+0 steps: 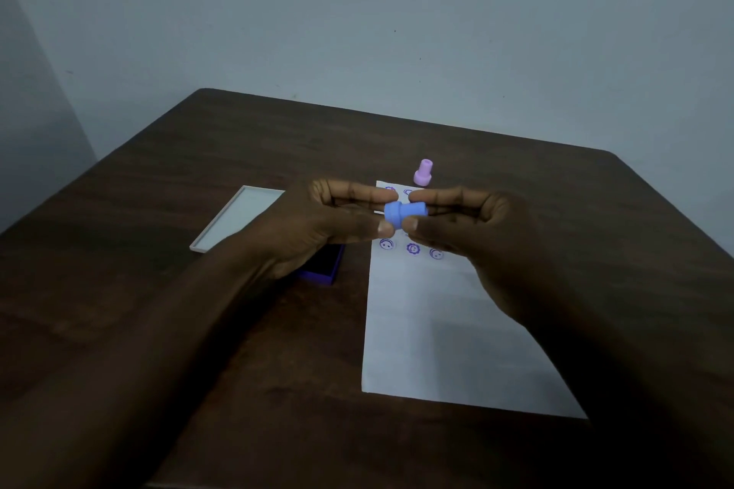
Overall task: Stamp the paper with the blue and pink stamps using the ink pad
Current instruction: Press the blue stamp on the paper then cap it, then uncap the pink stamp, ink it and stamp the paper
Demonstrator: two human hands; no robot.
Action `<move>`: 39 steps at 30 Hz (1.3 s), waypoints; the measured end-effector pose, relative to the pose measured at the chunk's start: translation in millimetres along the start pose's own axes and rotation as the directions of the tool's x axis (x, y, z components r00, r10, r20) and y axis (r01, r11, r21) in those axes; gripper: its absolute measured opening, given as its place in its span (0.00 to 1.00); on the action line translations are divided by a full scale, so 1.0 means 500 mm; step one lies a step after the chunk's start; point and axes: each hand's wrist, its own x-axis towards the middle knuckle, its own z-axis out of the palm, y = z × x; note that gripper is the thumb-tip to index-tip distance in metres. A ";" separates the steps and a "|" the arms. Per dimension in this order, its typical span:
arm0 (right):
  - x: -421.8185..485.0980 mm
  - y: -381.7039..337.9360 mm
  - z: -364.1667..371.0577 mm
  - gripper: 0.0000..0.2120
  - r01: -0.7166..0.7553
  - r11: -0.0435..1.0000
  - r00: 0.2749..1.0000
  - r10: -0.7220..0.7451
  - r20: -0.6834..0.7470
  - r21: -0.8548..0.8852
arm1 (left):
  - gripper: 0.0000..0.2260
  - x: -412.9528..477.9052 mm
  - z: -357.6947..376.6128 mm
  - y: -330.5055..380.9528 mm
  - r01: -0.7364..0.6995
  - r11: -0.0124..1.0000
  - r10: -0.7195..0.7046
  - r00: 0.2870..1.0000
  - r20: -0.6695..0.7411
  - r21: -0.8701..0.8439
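Dark wooden table fills the lower view, pale wall behind its far edge. Far edge and far-right corner visible, well beyond the hands; bare table to the left and near side of both hands.

White paper lies flat under and toward the viewer from the right hand, long side running away from the viewer. Purple stamped marks in a row just below the hands, smiley and flower shapes; more marks at the paper's far end, partly hidden by fingers. Near half of paper unmarked.

Pale lid lies flat left of the left hand, beyond its wrist. Ink pad in a purple case sits under the left hand, mostly hidden by palm and wrist, just left of the paper edge.

Left hand held above the table, palm facing right, fingers extended toward centre. Right hand mirrors it, palm facing left. Both forearms come in from the bottom corners.

Blue stamp is between the two hands, held on its side in the air over the paper's far part, wide end toward the left hand. Left grip pinches the wide end with thumb and fingers; right grip pinches the narrow handle end.

Pink stamp stands upright on the table just beyond the hands, at the paper's far edge, untouched.
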 end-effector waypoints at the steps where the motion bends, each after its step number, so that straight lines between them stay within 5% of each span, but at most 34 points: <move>1: 0.002 -0.002 0.001 0.15 0.004 1.000 1.000 -0.004 0.003 -0.020 | 0.16 0.000 0.001 -0.002 -0.007 1.000 0.007 1.000 -0.003 -0.006; 9: 0.075 -0.031 -0.014 0.13 0.019 1.000 0.998 -0.018 0.057 -0.024 | 0.19 0.005 -0.003 0.009 -0.088 0.990 0.071 0.986 -0.154 -0.107; 14: 0.213 -0.035 -0.021 0.09 0.196 0.857 0.975 -0.221 0.004 -0.476 | 0.10 0.009 -0.046 0.022 -0.093 0.978 0.004 0.901 -0.434 -0.185; 19: 0.307 0.008 0.012 0.11 0.164 0.659 0.986 -0.123 0.110 -0.734 | 0.07 0.010 -0.060 0.025 -0.072 0.984 -0.020 0.864 -0.503 -0.162; 35: 0.336 0.047 0.036 0.18 0.157 0.575 0.988 -0.094 0.126 -0.803 | 0.06 0.015 -0.059 0.024 -0.078 0.982 -0.015 0.876 -0.483 -0.171; 39: 0.336 0.031 0.004 0.15 0.104 0.675 0.994 -0.097 0.051 -0.730 | 0.05 0.013 -0.058 0.023 -0.082 0.981 -0.013 0.878 -0.478 -0.177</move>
